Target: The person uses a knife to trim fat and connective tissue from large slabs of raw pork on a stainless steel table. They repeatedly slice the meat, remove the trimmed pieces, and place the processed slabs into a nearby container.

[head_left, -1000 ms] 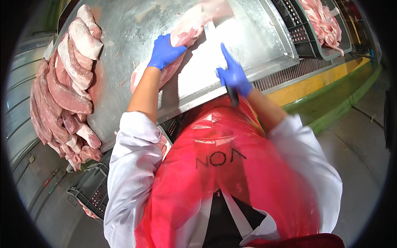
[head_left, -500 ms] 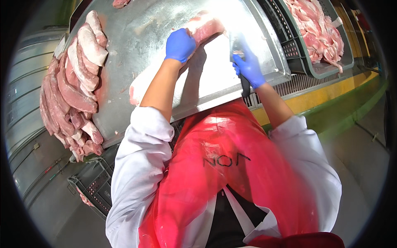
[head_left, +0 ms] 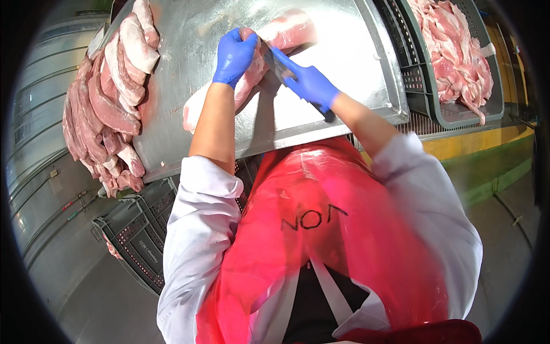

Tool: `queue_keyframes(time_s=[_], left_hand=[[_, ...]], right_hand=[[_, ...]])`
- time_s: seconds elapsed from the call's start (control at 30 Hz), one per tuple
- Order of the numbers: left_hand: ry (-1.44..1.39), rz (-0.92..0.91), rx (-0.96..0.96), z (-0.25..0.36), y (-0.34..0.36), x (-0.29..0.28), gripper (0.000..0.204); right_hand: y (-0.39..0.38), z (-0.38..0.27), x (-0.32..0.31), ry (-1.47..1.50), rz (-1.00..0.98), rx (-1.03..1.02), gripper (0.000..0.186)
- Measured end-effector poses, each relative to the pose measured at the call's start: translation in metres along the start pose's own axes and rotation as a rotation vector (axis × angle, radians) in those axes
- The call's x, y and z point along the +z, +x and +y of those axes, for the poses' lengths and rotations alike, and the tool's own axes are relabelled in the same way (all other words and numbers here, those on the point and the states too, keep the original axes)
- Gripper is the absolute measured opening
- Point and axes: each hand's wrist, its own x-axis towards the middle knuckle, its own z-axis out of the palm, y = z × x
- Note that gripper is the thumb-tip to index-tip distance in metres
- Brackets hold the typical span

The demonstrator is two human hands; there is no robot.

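Note:
A long piece of pink meat point(head_left: 290, 30) lies slantwise over the metal tray point(head_left: 338, 69), its pale end point(head_left: 196, 110) toward the near left. My left hand point(head_left: 236, 57), in a blue glove, is closed on the meat around its middle. My right hand point(head_left: 312, 87), also blue-gloved, grips a knife point(head_left: 277, 66). The black handle's end sticks out below that hand. The blade slants up to the left and meets the meat just right of my left fingers; its tip is hidden there.
Several long meat strips point(head_left: 106, 109) are heaped at the tray's left edge. A grey crate point(head_left: 458, 118) with pale meat trimmings point(head_left: 455, 63) stands at the right, beside a black perforated crate point(head_left: 409, 74). Another dark crate point(head_left: 137, 229) sits low at the left.
My right hand and the knife have moved left from the tray's right side onto the meat. My left hand has shifted slightly up and left, still closed on the meat.

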Motion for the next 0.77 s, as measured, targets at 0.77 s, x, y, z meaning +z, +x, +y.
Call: queue_keyframes(time_s=[0.77], left_hand=[[0.038, 0.392, 0.367, 0.015, -0.001, -0.027, 0.027]], right_hand=[[0.053, -0.044, 0.104, 0.111, -0.032, 0.101, 0.072]])
